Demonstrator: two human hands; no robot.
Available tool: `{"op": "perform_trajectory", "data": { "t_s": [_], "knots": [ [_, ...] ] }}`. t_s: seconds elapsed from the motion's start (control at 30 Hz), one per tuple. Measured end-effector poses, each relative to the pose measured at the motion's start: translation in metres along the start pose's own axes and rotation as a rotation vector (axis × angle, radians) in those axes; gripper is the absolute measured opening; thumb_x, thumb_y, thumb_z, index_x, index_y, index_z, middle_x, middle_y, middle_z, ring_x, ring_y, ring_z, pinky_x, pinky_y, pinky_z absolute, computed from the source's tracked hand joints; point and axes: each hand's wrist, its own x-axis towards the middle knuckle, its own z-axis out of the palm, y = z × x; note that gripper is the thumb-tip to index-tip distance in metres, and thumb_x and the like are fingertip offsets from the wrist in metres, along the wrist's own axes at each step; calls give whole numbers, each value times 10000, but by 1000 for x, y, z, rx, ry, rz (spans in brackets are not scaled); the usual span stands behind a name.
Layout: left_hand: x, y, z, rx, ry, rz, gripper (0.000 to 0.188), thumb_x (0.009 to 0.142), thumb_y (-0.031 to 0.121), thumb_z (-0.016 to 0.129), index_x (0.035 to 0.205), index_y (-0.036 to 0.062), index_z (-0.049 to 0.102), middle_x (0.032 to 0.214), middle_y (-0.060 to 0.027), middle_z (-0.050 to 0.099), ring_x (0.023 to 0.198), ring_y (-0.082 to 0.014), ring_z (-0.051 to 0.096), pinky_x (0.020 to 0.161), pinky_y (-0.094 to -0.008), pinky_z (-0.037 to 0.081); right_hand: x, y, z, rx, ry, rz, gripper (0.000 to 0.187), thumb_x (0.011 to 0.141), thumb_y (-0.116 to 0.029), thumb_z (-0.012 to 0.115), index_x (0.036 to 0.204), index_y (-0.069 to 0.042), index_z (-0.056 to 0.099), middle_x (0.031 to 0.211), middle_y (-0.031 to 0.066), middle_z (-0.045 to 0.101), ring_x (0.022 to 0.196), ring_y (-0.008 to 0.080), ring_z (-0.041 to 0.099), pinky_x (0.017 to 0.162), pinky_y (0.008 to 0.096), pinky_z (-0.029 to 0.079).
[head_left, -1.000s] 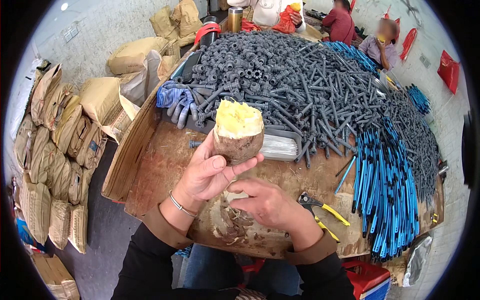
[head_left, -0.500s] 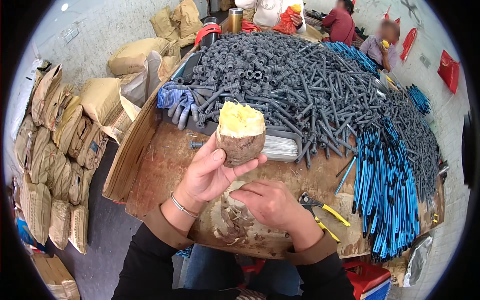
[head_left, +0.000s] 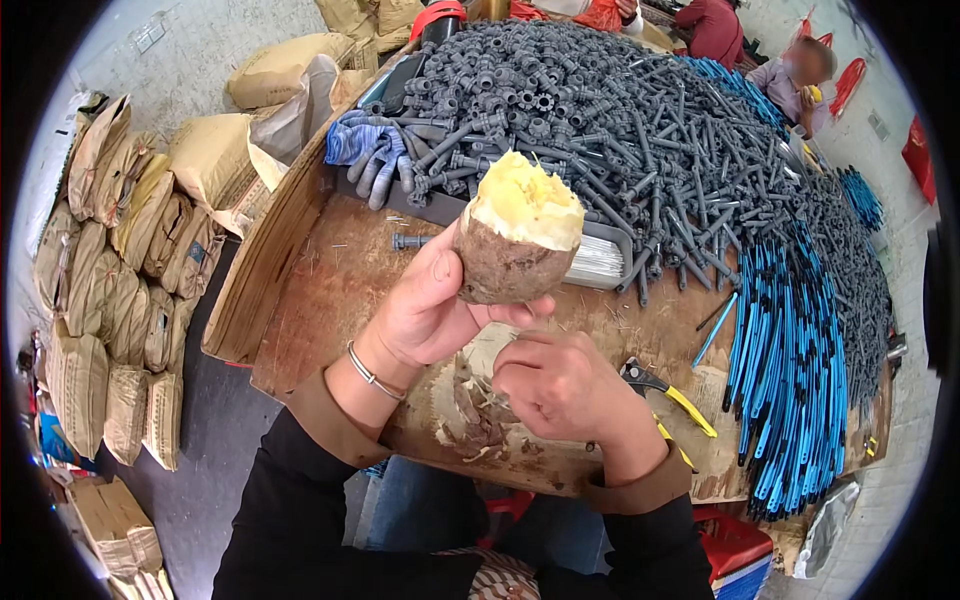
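Worn brown wooden table (head_left: 330, 275) heaped with dark grey plastic fittings (head_left: 560, 110); a partly peeled, brown-skinned, yellow-fleshed tuber (head_left: 515, 248) is held up above its near side.

The left hand (head_left: 425, 308) cradles the tuber upright from below, around its lower part. The top is bare and ragged; brown skin remains below. The right hand (head_left: 558, 385), just beneath, has fingers curled in; whether it grips anything, I cannot tell. Limp brown peelings (head_left: 478, 425) lie on the table nearby.
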Motion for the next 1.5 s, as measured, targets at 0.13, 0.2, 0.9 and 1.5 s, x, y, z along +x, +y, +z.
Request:
{"op": "perform_trajectory", "data": {
  "t_s": [0.13, 0.2, 0.9, 1.5],
  "knots": [
    [2, -3, 3, -1, 79, 31, 850, 772, 438, 697, 1374, 29, 257, 1254, -172, 498, 1095, -339, 554, 889, -441, 489, -1, -2, 5, -14, 14, 37, 175, 637, -7, 613, 799, -71, 601, 714, 53, 561, 666, 248, 584, 585, 368, 490],
    [2, -4, 0, 0, 78, 43, 846, 772, 431, 700, 1374, 30, 261, 1259, -158, 497, 1117, -316, 538, 908, -446, 471, 2, -2, 5, -27, 42, 36, 178, 636, -8, 614, 802, -70, 600, 709, 53, 559, 665, 247, 584, 584, 368, 488],
    [13, -17, 22, 511, 313, 280, 810, 655, 70, 811, 1294, 2, 317, 1246, -96, 474, 1180, -176, 457, 1001, -330, 393, 3, 0, -7, -190, 777, 232, 173, 757, -10, 685, 917, 16, 624, 754, 120, 611, 640, 230, 596, 578, 292, 482],
    [5, -34, 25, 1630, 514, 592, 808, 597, 156, 835, 1220, -24, 353, 1041, -200, 569, 916, -308, 626, 750, -352, 520, 3, 4, -1, -474, 762, 219, 207, 743, -47, 706, 918, 28, 625, 786, 127, 630, 650, 267, 618, 565, 331, 506]
  ]
}}
